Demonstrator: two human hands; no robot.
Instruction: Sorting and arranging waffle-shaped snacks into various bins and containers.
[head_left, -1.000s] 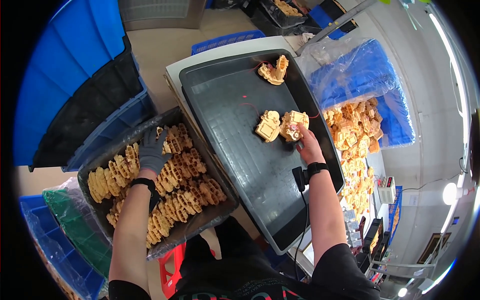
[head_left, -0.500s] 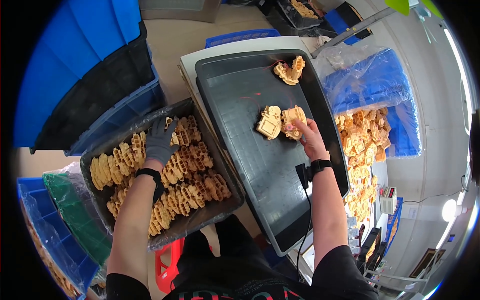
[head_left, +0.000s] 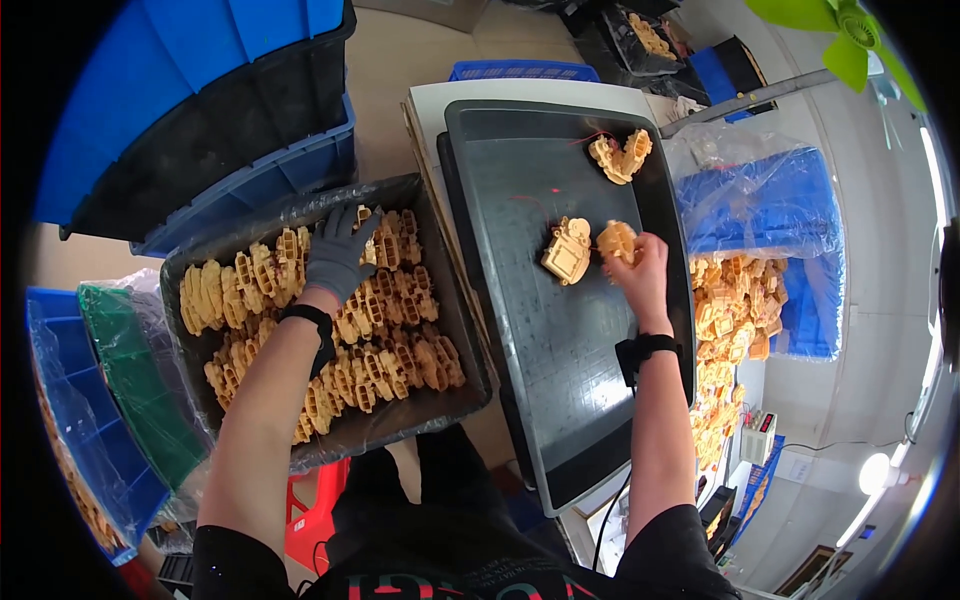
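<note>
My right hand is closed on a tan plastic housing, holding it over the grey tray. Just left of it a second tan housing lies in the tray, flat face up. A pair of tan pieces with a thin red wire sits in the tray's far right corner. In the dark bin to the left, my grey-gloved left hand reaches into the back row of tan housings. Its fingers and thumb are around one housing there; the fingertips are partly hidden.
The grey tray rests on a white table. The plastic-lined bin stands beside it. Blue and black crates are stacked far left, with a green crate nearer. More tan housings spill from a blue crate at right. A red stool is below.
My right hand has lifted and turned the housing, showing its ribbed side. My left hand stays at the back row, its fingers shifted slightly. The whole view has shifted.
</note>
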